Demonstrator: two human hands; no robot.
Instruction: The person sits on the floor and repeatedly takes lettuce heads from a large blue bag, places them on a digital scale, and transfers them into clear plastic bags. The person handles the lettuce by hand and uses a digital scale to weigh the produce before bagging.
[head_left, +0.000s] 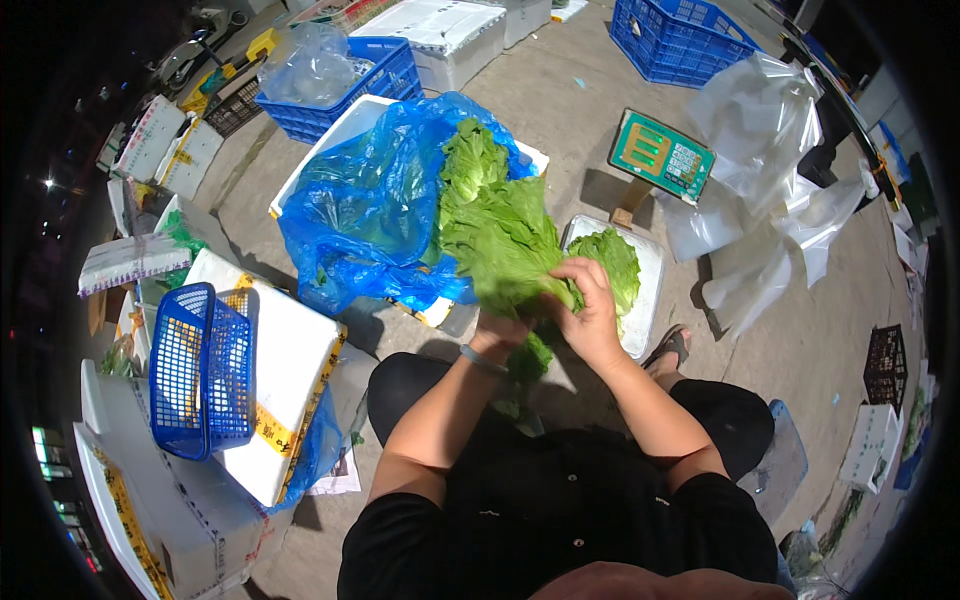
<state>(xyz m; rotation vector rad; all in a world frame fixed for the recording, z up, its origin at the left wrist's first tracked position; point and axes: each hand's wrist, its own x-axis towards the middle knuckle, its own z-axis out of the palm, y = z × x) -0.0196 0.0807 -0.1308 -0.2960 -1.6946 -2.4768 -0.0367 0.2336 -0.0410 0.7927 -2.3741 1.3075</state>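
Observation:
My left hand (504, 328) is closed around the underside of a head of leafy green lettuce (511, 262), its fingers mostly hidden by the leaves. My right hand (589, 304) pinches the same lettuce near its base, thumb and fingers on the leaves. Another lettuce head (474, 161) lies beyond it on a blue plastic bag (360, 202), which lines a white foam box (283, 196). More lettuce (616, 264) rests on the metal pan (646, 300) of a scale, whose green display and keypad (661, 155) stand behind it. Loose green leaves (531, 358) show below my hands.
Blue baskets (202, 371) sit on a white foam box lid (281, 375) at left. Clear plastic bags (772, 150) hang at right. Blue crates (679, 45) (300, 120) and white foam boxes (457, 64) stand farther back. My sandaled foot (667, 345) is beside the pan.

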